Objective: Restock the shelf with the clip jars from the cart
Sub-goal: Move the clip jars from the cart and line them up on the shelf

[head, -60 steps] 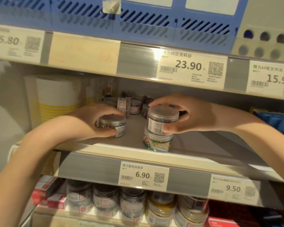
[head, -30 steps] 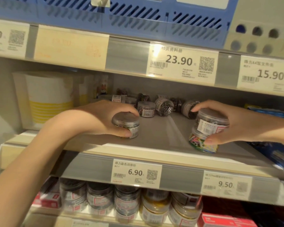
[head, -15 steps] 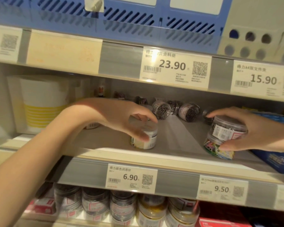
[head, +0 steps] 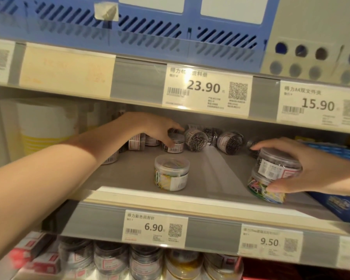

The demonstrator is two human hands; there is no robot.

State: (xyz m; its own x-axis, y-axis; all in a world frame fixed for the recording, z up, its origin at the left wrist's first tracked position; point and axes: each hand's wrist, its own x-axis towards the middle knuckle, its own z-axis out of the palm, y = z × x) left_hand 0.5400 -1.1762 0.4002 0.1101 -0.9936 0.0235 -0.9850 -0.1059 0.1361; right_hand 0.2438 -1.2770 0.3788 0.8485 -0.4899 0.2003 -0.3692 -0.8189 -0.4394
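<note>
Far in at the back of the shelf (head: 220, 168), the left hand (head: 156, 128) reaches deep, its fingers curled down over the lid and side of a small upright jar of metal clips (head: 175, 143); it looks to grip that jar, though blur and shadow at the back leave it possible that the fingertips only rest on it. Just right of that jar, touching or nearly so, lie two tipped jars (head: 196, 139) on their sides, round faces turned toward the front, so their long axes run front to back rather than upright. Nearer the front lip and well apart from both hands stands a lone jar of coloured clips (head: 171, 175), upright, with nothing touching it. At the right end the right hand (head: 311, 168) holds a stack of two: fingers arch over the lid of the top jar (head: 278, 165) while the thumb presses the coloured bottom jar (head: 265, 187), which leans slightly and sits near the front edge beside a blue box (head: 337, 201). By my reading, the coming move turns on the back row: the tipped jars lie just to the right of the left hand's grip, far nearer to it than to the right hand, so standing them up would fall to the left hand once it lets go.
</note>
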